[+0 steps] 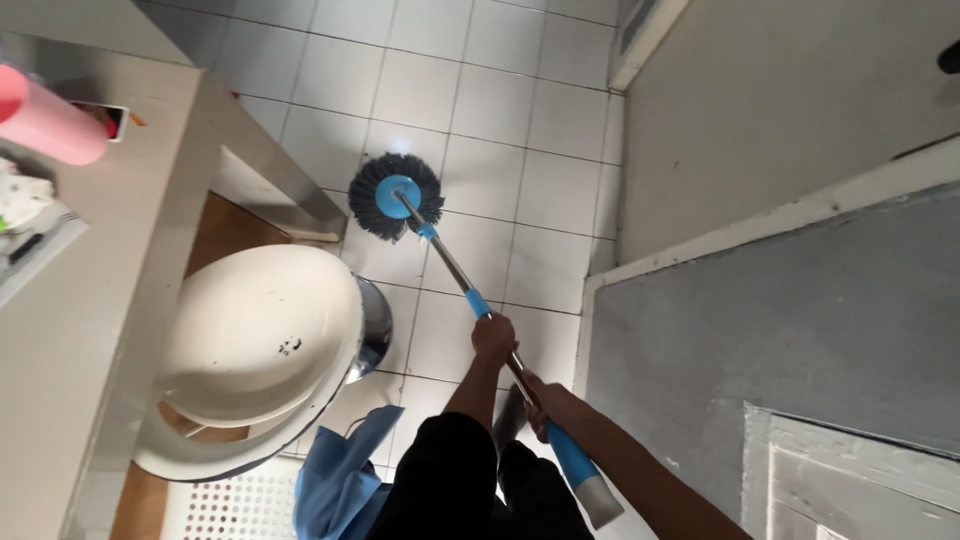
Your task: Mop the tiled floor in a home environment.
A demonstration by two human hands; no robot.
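Mopping underway — both hands, left point(493, 338) and right point(545, 400), seemingly wrapped tight round the mop pole point(452, 268); mop head point(396, 196) on white floor tiles point(520, 120) — next stroke needs a steady pull.

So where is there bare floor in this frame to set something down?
The white tiles beyond the mop head, up to the wall on the right, are bare. It is crowded at lower left, where the cream chair sits against the counter. The left hand and right hand grip the mop handle.
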